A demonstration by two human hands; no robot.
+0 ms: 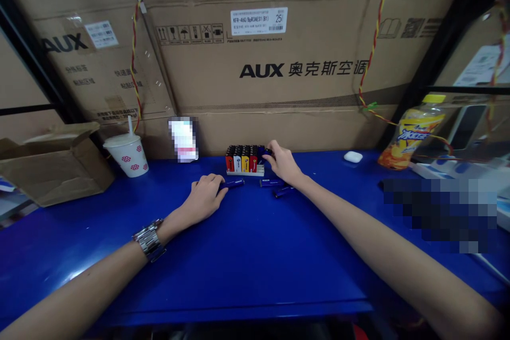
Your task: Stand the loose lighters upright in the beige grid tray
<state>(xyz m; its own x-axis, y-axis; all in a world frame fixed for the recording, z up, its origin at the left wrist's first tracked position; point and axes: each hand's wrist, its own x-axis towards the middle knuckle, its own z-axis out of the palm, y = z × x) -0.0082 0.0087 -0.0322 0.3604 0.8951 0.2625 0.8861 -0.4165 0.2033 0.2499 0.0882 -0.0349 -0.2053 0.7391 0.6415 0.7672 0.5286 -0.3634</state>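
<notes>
So the left hand [205,197] is resting palm-down on the blue table [255,265], fingers curled loosely around the end of a dark blue lighter [233,183] that's lying flat. Looks more like a light pinch than a real grip, and there's a metal watch [149,240] on that wrist. The right hand [282,162] is reaching up to the right end of the lighter tray [245,172], fingertips closed on what I think is another blue lighter going into or coming out of the row. It's small and dark against the table, so don't quote me on that.

The tray sits at the back middle of the table with a row of upright lighters [241,158] in red, white, yellow and black. Two more loose blue lighters [277,187] lie just in front of the right hand, near each other.

Handling-wise, my guess: these are tiny, light, hard plastic things, a bit slick, so they'd skate around on that smooth tabletop if you nudge them. Best bet is pinching across the narrow body near the middle with thumb and forefinger, keeping off the metal cap end so it can stand up straight in its slot.

Further out: a paper cup [127,153] with a straw and an open cardboard box [51,164] on the left, a white earbud case [353,156] and an orange drink bottle [410,135] on the right, big cartons [279,74] behind everything.
</notes>
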